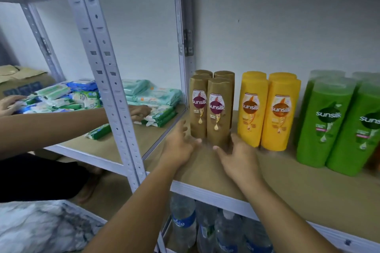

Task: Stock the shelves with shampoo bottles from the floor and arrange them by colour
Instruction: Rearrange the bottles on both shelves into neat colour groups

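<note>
Bracketing the brown bottles at their base. The left hand sits on their left, fingers straight and spread, tips at or just short of the front-left bottle's foot, nothing held. The right hand is at the front-right bottle's foot, thumb across the front, fingers up its right side. It's blurred there, so I can't tell if that's a real pinch or just contact. Both forearms reach up from below the group, wrists about level with the shelf board, palms roughly facing each other.

Brown group is four bottles, two by two, upright on the board. Yellow bottles stand just right of them with a small gap, green bottles further right. Colour blocks are in place, so this looks like squaring up the brown block.

Handling guess: rigid plastic, moderately heavy if full, glossy and probably slick, tall on a narrow foot, so tippy if pushed high. Push low, or take a single bottle round the waist below the label. Sliding the block as one risks toppling the back pair.

Left of the brown group, past the steel upright: wipe packs and another person's arm. Below the group: water bottles.
</note>
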Motion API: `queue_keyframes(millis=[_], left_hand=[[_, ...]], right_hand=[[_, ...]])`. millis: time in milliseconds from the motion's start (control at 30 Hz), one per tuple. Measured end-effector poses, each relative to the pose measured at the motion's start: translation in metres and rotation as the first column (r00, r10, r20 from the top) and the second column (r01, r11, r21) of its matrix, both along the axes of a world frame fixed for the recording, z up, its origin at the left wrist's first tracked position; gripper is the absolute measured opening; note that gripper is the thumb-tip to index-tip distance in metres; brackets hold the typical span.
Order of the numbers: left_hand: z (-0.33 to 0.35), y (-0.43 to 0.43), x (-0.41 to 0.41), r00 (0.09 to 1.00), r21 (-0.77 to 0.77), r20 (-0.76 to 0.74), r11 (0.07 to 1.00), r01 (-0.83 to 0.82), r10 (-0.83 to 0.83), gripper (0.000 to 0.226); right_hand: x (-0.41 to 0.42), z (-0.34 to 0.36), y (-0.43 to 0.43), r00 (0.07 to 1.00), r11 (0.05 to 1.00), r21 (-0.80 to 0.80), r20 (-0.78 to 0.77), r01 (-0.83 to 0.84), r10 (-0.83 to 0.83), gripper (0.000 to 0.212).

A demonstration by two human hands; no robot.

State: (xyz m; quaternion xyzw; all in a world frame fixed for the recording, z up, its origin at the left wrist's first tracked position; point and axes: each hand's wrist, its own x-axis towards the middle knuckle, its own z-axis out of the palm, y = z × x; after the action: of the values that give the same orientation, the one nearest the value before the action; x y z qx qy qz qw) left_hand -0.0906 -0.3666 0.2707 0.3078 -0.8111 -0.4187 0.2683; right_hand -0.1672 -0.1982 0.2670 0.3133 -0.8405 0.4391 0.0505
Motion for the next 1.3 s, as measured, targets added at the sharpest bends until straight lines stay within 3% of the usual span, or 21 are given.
queue_keyframes(millis=[133, 300, 600, 900, 1300], left_hand=[[-0.002, -0.009, -0.012, 0.991, -0.001, -0.093, 0.995, 0.100, -0.099, 0.059], [-0.005, -0.015, -0.023, 0.985, -0.019, -0.095, 0.990, 0.142, -0.144, 0.044], [-0.006, -0.023, -0.021, 0.984, -0.021, -0.045, 0.985, 0.173, -0.174, 0.037], [-0.004, -0.021, -0.019, 0.982, 0.005, -0.046, 0.983, 0.185, -0.184, 0.050], [0.000, -0.014, -0.016, 0.988, -0.105, -0.006, 0.982, 0.155, -0.156, 0.044]], right_hand=[[-0.005, -0.001, -0.013, 1.000, 0.999, -0.047, -0.005, 0.008, -0.008, 0.044], [-0.012, -0.006, -0.020, 1.000, 0.997, -0.070, -0.024, 0.016, -0.017, 0.036], [-0.014, -0.005, -0.025, 0.999, 0.998, -0.053, -0.036, 0.028, -0.030, 0.029], [-0.018, -0.009, -0.028, 0.998, 0.998, -0.024, -0.039, 0.055, -0.056, 0.026], [-0.019, -0.010, -0.030, 0.993, 0.994, 0.001, -0.052, 0.109, -0.108, 0.024]])
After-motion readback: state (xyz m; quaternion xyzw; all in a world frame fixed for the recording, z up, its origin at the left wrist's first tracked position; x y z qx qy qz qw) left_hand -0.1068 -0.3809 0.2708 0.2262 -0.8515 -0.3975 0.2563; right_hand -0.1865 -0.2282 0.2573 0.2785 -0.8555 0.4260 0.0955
